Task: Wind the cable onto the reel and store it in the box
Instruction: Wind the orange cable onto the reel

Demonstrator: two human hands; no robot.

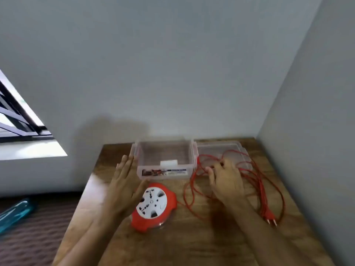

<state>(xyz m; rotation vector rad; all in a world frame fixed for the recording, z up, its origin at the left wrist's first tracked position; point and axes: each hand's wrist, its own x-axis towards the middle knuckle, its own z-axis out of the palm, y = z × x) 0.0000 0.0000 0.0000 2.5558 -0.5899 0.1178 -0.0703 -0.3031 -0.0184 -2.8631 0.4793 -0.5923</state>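
A red reel (153, 206) with a white socket face lies flat on the wooden table (172, 242). My left hand (124, 186) hovers flat and open just left of it, fingers pointing at the clear plastic box (165, 160). The thin red cable (194, 192) runs from the reel into loose loops on the right, ending in a red two-pin plug (269, 216). My right hand (224, 178) rests over the loops with fingertips in the cable; I cannot tell whether it grips a strand.
The box's clear lid (236, 150) lies to the right of the box, under part of the cable. Walls close off the table's back and right. A blue bottle (13, 214) lies on a brown surface to the left.
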